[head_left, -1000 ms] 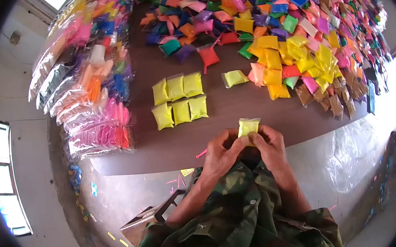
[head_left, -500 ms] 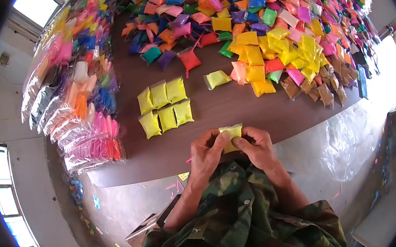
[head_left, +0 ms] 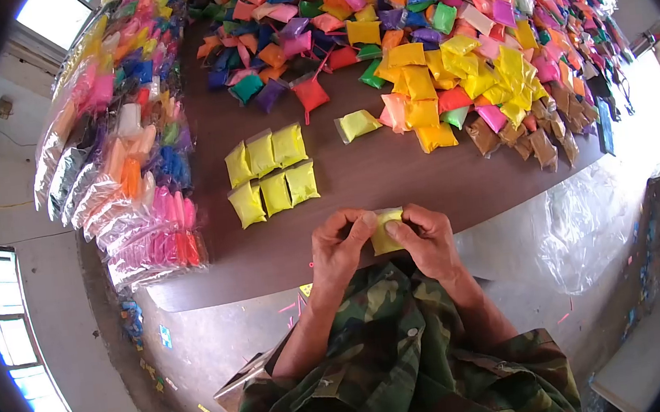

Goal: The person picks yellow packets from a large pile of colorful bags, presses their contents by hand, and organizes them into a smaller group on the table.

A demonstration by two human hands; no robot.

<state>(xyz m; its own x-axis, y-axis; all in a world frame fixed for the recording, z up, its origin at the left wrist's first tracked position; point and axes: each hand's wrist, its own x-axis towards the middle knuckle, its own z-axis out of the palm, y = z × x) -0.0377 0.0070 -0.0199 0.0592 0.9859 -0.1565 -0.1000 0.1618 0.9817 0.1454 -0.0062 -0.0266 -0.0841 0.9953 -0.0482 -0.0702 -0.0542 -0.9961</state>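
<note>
A small pale yellow packet (head_left: 385, 236) is held upright near the table's front edge. My left hand (head_left: 339, 245) pinches its left side, and my right hand (head_left: 424, 238) grips its right side with the thumb on its front. Beyond my left hand, several yellow-green packets (head_left: 273, 172) lie on the table in two rows, close together. One more pale yellow packet (head_left: 358, 125) lies apart from them, next to the heap of deeper yellow packets (head_left: 418, 82).
A large pile of multicoloured packets (head_left: 439, 17) covers the back of the brown table (head_left: 218, 276). Clear bags of coloured packets (head_left: 137, 185) are stacked along the left. Brown packets (head_left: 543, 150) lie at the right. Clear plastic (head_left: 579, 237) hangs beyond the table's right front edge.
The fingers of my left hand have shifted slightly left on the packet, and more of its front shows. The view has shifted a little; the packets on the table lie as before.
</note>
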